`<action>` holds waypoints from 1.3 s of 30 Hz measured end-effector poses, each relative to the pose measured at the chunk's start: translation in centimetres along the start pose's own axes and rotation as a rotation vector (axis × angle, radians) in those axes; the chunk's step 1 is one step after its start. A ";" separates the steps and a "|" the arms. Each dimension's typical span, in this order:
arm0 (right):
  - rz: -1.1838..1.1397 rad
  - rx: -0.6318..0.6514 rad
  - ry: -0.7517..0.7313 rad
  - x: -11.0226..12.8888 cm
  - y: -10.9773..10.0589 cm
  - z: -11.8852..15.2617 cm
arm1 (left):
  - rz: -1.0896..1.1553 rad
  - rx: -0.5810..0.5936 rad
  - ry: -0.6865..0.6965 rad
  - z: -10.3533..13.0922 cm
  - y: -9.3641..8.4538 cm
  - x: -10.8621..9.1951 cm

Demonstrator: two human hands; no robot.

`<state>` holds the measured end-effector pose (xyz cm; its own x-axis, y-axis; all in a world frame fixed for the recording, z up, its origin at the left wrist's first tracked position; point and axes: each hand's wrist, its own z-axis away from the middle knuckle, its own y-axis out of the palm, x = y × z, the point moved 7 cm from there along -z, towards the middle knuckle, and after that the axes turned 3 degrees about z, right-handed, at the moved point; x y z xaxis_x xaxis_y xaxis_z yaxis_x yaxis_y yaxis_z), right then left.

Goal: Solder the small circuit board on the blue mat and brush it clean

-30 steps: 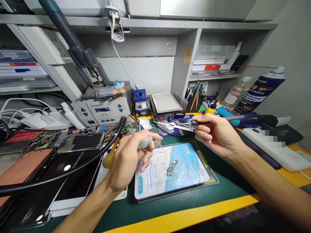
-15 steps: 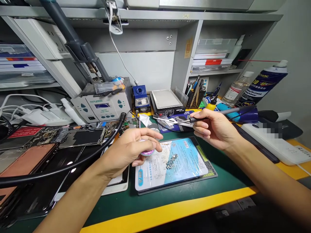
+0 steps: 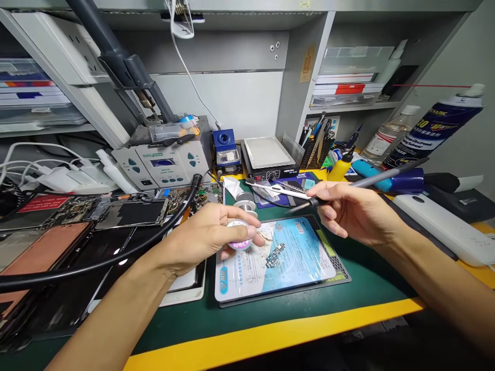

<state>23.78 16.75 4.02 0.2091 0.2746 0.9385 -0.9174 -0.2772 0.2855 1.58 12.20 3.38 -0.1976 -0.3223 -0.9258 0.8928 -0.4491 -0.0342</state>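
Observation:
My left hand point(image 3: 216, 229) is closed on a small round spool of desoldering braid point(image 3: 240, 242) with a pink and white label. A short length of copper-coloured braid point(image 3: 264, 236) sticks out to its right. My right hand point(image 3: 348, 208) holds a soldering iron point(image 3: 371, 178) like a pen, its tip pointing left and a little down. Between and below the hands a small circuit board point(image 3: 276, 255) lies on a blue and white pad point(image 3: 301, 257). Tip and braid are apart, and neither touches the board.
A spool of solder wire point(image 3: 246, 202) stands behind my left hand. Tweezers point(image 3: 286, 191) lie behind the pad. A black hose point(image 3: 154, 247) crosses the left side over phone parts point(image 3: 131, 214). Hot-air station point(image 3: 166, 165), hot plate point(image 3: 268, 154), bottle point(image 3: 389, 136) and spray can point(image 3: 433, 134) stand behind.
My left hand has turned, so the spool's label and the braid end show more. The iron's tip has swung downward, nearer the pad. The view has shifted slightly.

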 end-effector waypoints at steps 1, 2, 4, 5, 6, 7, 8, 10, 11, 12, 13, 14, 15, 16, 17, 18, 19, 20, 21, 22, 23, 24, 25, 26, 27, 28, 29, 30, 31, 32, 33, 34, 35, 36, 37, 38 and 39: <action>0.012 0.016 0.017 -0.2 0.0 0.1 | 0.019 0.007 0.008 -0.1 0.1 0.0; 0.020 0.032 0.038 -0.4 -0.1 0.2 | 0.039 0.013 0.009 -0.2 0.2 0.1; 0.024 0.053 0.085 -1.1 -0.2 0.2 | 0.064 0.014 -0.006 -0.4 0.2 0.4; 0.018 0.053 0.106 -1.4 -0.3 0.1 | 0.069 0.012 -0.013 -0.4 0.2 0.5; 0.011 0.048 0.125 -1.7 -0.4 0.0 | 0.072 0.011 -0.016 -0.5 0.2 0.5; 0.001 0.037 0.138 -1.9 -0.5 -0.1 | 0.075 0.012 -0.018 -0.5 0.2 0.5; -0.007 0.025 0.149 -2.1 -0.6 -0.1 | 0.076 0.014 -0.020 -0.5 0.2 0.5; -0.023 0.007 0.168 -2.4 -0.7 -0.1 | 0.069 0.023 -0.024 -0.6 0.4 0.4; -0.030 -0.004 0.174 -2.4 -0.7 -0.1 | 0.057 0.025 -0.028 -0.6 0.4 0.4; -0.036 -0.019 0.177 -2.4 -0.8 0.1 | 0.040 0.028 -0.029 -0.6 0.5 0.4; -0.042 -0.041 0.174 -2.4 -0.8 0.2 | 0.020 0.028 -0.028 -0.6 0.5 0.4; -0.043 -0.063 0.167 -2.4 -0.9 0.3 | 0.000 0.026 -0.026 -0.6 0.5 0.4; -0.043 -0.083 0.156 -2.4 -1.0 0.5 | -0.017 0.023 -0.027 -0.6 0.5 0.4; -0.040 -0.097 0.146 -2.4 -1.1 0.6 | -0.031 0.022 -0.032 -0.6 0.5 0.4; -0.034 -0.099 0.138 -2.4 -1.1 0.7 | -0.043 0.023 -0.038 -0.6 0.5 0.4; -0.026 -0.092 0.135 -2.5 -1.1 0.8 | -0.054 0.022 -0.047 -0.6 0.5 0.4; -0.016 -0.075 0.136 -2.6 -0.9 0.8 | -0.063 0.019 -0.055 -0.5 0.5 0.4; -0.008 -0.056 0.140 -2.8 -0.8 0.9 | -0.068 0.015 -0.065 -0.5 0.5 0.4; 0.000 -0.035 0.146 -2.9 -0.6 0.9 | -0.070 0.010 -0.077 -0.5 0.5 0.3; 0.008 -0.015 0.149 -3.0 -0.5 0.9 | -0.068 0.002 -0.095 -0.4 0.6 0.3; 0.017 0.007 0.151 -3.1 -0.3 1.0 | -0.067 -0.006 -0.118 -0.4 0.7 0.2; 0.025 0.029 0.150 -3.2 -0.1 1.1 | -0.071 -0.004 -0.143 -0.3 0.8 0.2; 0.036 0.052 0.149 -3.2 0.1 1.1 | -0.092 0.000 -0.163 -0.3 1.0 0.2; 0.049 0.073 0.148 -3.3 0.3 1.2 | -0.124 0.004 -0.175 -0.3 1.2 0.1; 0.062 0.090 0.149 -3.3 0.4 1.3 | -0.162 0.009 -0.178 -0.4 1.3 -0.1; 0.071 0.100 0.151 -3.4 0.5 1.3 | -0.198 0.015 -0.175 -0.4 1.5 -0.2; 0.079 0.106 0.156 -3.4 0.6 1.3 | -0.229 0.019 -0.169 -0.5 1.6 -0.3; 0.085 0.105 0.162 -3.5 0.5 1.4 | -0.253 0.021 -0.168 -0.5 1.7 -0.3; 0.087 0.100 0.166 -3.6 0.4 1.4 | -0.273 0.017 -0.170 -0.6 1.8 -0.3; 0.086 0.095 0.168 -3.6 0.4 1.4 | -0.290 0.011 -0.173 -0.7 1.8 -0.2; 0.083 0.089 0.171 -3.7 0.3 1.4 | -0.312 -0.002 -0.170 -0.7 1.7 -0.1; 0.081 0.084 0.172 -3.7 0.2 1.5 | -0.337 -0.020 -0.165 -0.8 1.6 0.0; 0.079 0.082 0.172 -3.7 0.2 1.5 | -0.362 -0.037 -0.157 -0.9 1.5 0.1; 0.078 0.085 0.171 -3.7 0.2 1.5 | -0.387 -0.051 -0.147 -1.0 1.5 0.2; 0.081 0.091 0.170 -3.7 0.3 1.6 | -0.414 -0.064 -0.135 -1.0 1.4 0.2; 0.089 0.100 0.167 -3.7 0.4 1.6 | -0.440 -0.073 -0.126 -1.1 1.3 0.3; 0.102 0.109 0.162 -3.6 0.5 1.6 | -0.466 -0.079 -0.121 -1.2 1.3 0.3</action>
<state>23.12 14.17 1.05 0.0523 0.3819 0.9227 -0.8873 -0.4061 0.2184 3.17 12.52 2.59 -0.6254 -0.1986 -0.7546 0.7250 -0.5056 -0.4678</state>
